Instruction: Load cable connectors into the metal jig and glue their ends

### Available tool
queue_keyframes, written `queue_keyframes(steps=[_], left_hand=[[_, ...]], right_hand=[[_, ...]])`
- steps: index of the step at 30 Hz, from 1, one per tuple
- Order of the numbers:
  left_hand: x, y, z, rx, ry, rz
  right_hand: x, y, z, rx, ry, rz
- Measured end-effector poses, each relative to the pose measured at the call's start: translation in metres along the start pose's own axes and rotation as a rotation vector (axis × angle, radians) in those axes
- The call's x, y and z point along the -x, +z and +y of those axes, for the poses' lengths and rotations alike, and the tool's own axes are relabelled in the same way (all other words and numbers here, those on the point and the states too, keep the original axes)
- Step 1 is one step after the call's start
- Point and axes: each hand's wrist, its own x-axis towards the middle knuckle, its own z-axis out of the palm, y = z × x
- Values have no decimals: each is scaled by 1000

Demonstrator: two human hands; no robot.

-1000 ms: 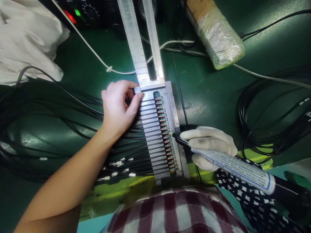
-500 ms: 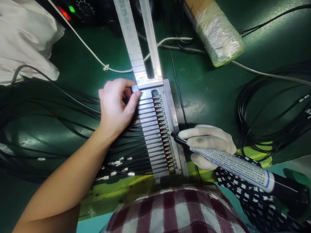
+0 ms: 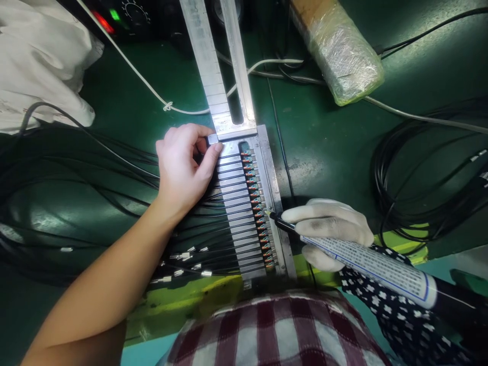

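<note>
A metal fixture (image 3: 233, 203) lies before me, with several black cables clamped side by side in its slots. Their ends meet a row of small connectors (image 3: 256, 194) with tiny coloured wires. My left hand (image 3: 187, 165), bare, pinches the fixture's upper left corner between thumb and fingers. My right hand (image 3: 330, 226), in a whitish glove, grips a thick marker pen (image 3: 366, 262) with a printed white barrel. The pen's pale tip is at the connector row, near its middle; whether it touches is too small to tell.
A slotted metal arm (image 3: 208, 66) extends away from the fixture. Coiled black cables (image 3: 385, 183) lie right, loose cables (image 3: 102, 190) left. A film-wrapped block (image 3: 348, 71) sits at upper right, white cloth (image 3: 41, 61) at upper left. A knotted white cord (image 3: 168, 105) crosses the green surface.
The pen and my gloved right hand have shifted slightly right and toward me along the connector row. My left hand keeps its pinch on the fixture. The whole view has moved a little.
</note>
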Motion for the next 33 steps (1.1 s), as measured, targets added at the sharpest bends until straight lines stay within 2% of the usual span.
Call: queue_keyframes(steps=[8, 15, 24, 27, 31, 33], left_hand=[[0, 1, -1, -18, 40, 28], [0, -1, 0, -11, 12, -4], [0, 3, -2, 2, 55, 37], [0, 2, -1, 0, 38, 17], [-1, 1, 0, 5, 31, 18], [-1, 1, 0, -2, 26, 15]], right_hand=[[-2, 0, -1, -12, 12, -7], [-1, -2, -1, 13, 20, -17], [0, 3, 5, -23, -23, 38], [2, 1, 1, 12, -3, 36], [9, 0, -7, -6, -15, 125], [12, 0, -10, -5, 4, 97]])
